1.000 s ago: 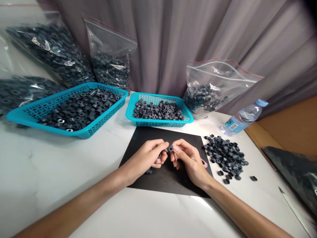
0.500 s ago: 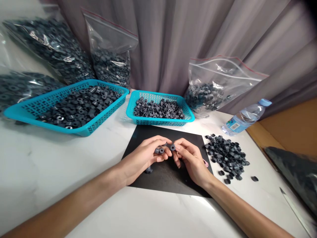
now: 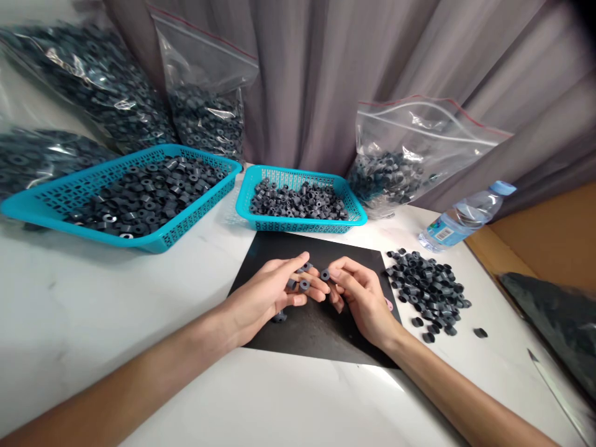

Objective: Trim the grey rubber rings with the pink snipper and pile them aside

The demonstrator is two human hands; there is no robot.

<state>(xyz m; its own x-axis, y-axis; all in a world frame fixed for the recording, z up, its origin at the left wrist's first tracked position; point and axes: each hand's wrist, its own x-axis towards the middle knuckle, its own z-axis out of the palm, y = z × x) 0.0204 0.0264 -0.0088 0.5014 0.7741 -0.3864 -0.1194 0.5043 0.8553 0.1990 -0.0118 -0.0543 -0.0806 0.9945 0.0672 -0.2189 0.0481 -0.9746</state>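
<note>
Over a black mat point(image 3: 321, 338), my left hand point(image 3: 284, 285) is turned partly palm up, with several small dark grey ring-shaped pieces point(image 3: 304, 285) resting in its curled fingers. My right hand point(image 3: 361, 295) pinches one grey ring point(image 3: 325, 274) between thumb and forefinger, its hole facing me, close to the left fingertips. Another grey piece point(image 3: 279, 317) lies on the mat below the left hand. A bit of a pink object point(image 3: 389, 304) shows beside the right hand, mostly hidden.
Two blue baskets point(image 3: 170, 239) point(image 3: 302, 226) of grey rings stand at the back. Zip bags point(image 3: 205, 118) point(image 3: 391, 177) of similar pieces lean behind them. At the right are a pile of short dark caps point(image 3: 426, 292), a water bottle point(image 3: 468, 217) and a dark bag point(image 3: 554, 323).
My left thumb has lifted and the fingers have opened, showing more of the rings in the hand. The right hand keeps its ring in nearly the same spot.
</note>
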